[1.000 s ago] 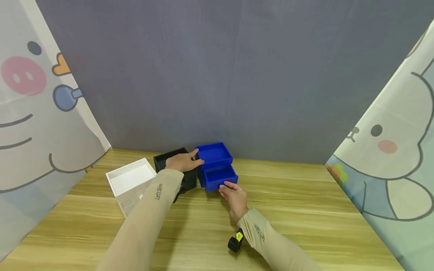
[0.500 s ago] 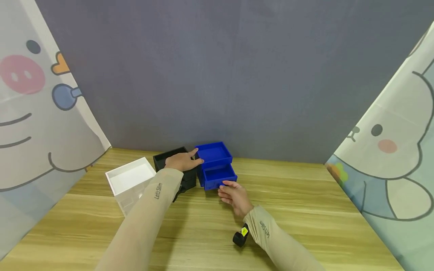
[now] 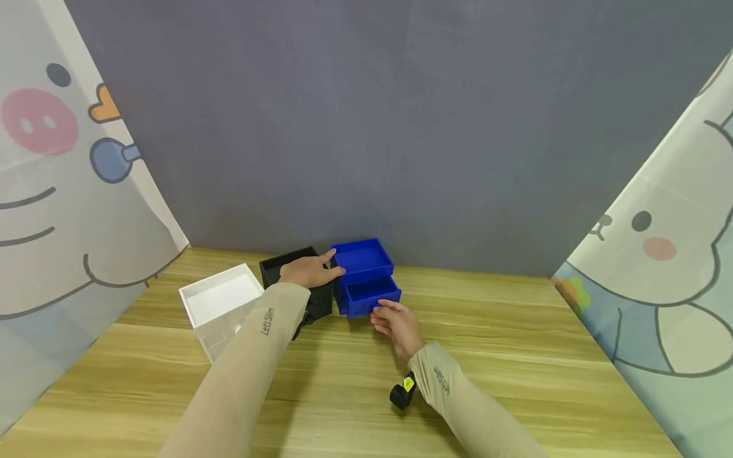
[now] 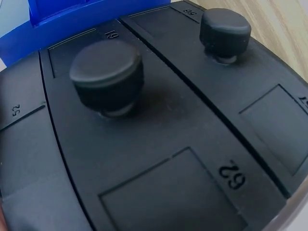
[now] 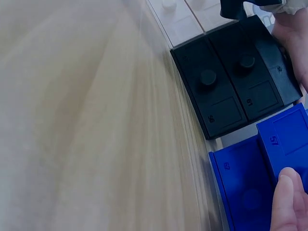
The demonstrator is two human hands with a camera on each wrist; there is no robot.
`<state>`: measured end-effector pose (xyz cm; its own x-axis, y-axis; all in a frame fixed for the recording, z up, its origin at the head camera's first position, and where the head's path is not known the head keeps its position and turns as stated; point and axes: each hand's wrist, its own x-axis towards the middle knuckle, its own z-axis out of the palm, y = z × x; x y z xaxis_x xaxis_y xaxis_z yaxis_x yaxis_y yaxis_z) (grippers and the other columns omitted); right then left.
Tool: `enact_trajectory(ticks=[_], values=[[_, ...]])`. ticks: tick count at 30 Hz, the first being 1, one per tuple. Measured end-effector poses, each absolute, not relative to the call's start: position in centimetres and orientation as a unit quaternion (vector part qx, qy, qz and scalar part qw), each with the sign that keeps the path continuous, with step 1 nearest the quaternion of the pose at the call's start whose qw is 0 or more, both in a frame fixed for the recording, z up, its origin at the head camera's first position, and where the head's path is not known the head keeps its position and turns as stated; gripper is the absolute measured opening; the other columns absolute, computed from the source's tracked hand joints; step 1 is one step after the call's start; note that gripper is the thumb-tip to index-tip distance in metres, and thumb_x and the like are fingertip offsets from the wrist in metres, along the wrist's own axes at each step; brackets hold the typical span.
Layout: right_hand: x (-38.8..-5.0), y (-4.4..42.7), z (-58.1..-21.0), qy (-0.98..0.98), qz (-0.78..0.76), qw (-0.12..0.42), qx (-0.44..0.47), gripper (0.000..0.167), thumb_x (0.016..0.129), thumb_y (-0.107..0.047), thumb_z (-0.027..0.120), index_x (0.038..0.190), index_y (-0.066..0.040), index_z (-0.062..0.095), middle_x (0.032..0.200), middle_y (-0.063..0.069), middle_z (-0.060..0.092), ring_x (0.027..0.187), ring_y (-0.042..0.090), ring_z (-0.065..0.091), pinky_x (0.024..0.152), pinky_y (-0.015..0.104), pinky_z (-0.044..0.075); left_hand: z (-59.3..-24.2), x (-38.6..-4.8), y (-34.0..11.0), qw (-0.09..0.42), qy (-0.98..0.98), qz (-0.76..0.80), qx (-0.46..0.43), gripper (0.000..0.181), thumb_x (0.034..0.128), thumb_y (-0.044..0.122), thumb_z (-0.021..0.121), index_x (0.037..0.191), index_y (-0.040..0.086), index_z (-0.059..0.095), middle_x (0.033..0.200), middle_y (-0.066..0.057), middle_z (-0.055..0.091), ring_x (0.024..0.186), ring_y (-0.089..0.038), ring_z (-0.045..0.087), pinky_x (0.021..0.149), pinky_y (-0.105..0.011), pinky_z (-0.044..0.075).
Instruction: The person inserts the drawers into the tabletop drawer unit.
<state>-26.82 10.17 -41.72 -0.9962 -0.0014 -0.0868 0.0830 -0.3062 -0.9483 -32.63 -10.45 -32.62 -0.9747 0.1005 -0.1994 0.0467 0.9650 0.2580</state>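
Observation:
A blue drawer cabinet [image 3: 362,257] stands against the grey backdrop, its upper drawer [image 3: 372,299] partly pulled out. My right hand [image 3: 401,327] pinches the knob on that drawer's front; the knob is mostly covered by the fingers. In the right wrist view my thumb [image 5: 285,197] lies at the knob, and the lower drawer [image 5: 243,178] sits flush. My left hand [image 3: 306,272] lies over the black drawer cabinet [image 3: 321,302], index finger and thumb stretched to the blue cabinet's left side. Its remaining fingers are hidden. Black knobs [image 4: 108,77] show close up in the left wrist view.
A white drawer cabinet [image 3: 220,296] stands left of the black one, partly behind my left forearm. The wooden table [image 3: 487,356] reaches out to the right and front. Cartoon-printed curtains [image 3: 658,286] flank both sides.
The blue upper drawer has moved slightly inward, with my right hand at its knob. My right wrist has shifted a little. My left hand has stayed in place.

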Motion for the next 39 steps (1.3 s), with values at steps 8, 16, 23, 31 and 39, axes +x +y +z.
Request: enact_trajectory(ticks=[8,16,23,31,39], values=[[-27.5,9.5,-41.8,0.607,-0.794,0.006,0.037,0.023,0.087,0.004,0.063,0.108,0.011,0.063,0.079,0.011,0.071,0.060,0.010,0.066,0.059,0.023,0.053,-32.6,-32.4,-10.3,0.108,0.985,0.127,0.036,0.074,0.0909,0.069,0.037,0.153,0.038,0.013,0.140,-0.014,0.050,0.082,-0.027,0.060,0.054,-0.034,0.033],[-28.1,9.2,-41.7,0.614,-0.788,-0.002,0.045,0.023,0.086,0.003,0.065,0.108,0.010,0.064,0.076,0.009,0.070,0.059,0.010,0.065,0.058,0.023,0.053,-32.5,-32.3,-10.3,0.105,0.986,0.123,0.037,0.074,0.0911,0.068,0.037,0.154,0.037,0.013,0.141,-0.015,0.049,0.090,-0.029,0.060,0.060,-0.037,0.040],[-29.0,8.9,-41.7,0.616,-0.787,-0.009,0.040,0.026,0.086,0.004,0.064,0.110,0.013,0.062,0.076,0.009,0.070,0.059,0.010,0.065,0.057,0.023,0.053,-32.4,-32.4,-10.4,0.103,0.987,0.120,0.040,0.074,0.0914,0.068,0.036,0.154,0.036,0.014,0.142,-0.014,0.048,0.095,-0.030,0.061,0.062,-0.039,0.041],[-29.4,8.1,-41.7,0.612,-0.790,-0.024,0.043,0.027,0.085,0.005,0.064,0.111,0.014,0.062,0.074,0.007,0.070,0.058,0.010,0.065,0.056,0.023,0.053,-32.5,-32.5,-10.6,0.103,0.987,0.114,0.040,0.073,0.0912,0.068,0.037,0.153,0.037,0.014,0.143,-0.014,0.047,0.096,-0.030,0.061,0.066,-0.041,0.043],[-30.2,7.7,-41.7,0.610,-0.791,-0.029,0.047,0.025,0.087,0.006,0.062,0.111,0.013,0.061,0.073,0.006,0.069,0.058,0.009,0.064,0.056,0.022,0.052,-32.3,-32.4,-10.4,0.097,0.988,0.115,0.042,0.074,0.0908,0.068,0.038,0.153,0.037,0.015,0.139,-0.014,0.051,0.086,-0.028,0.060,0.062,-0.038,0.040]])
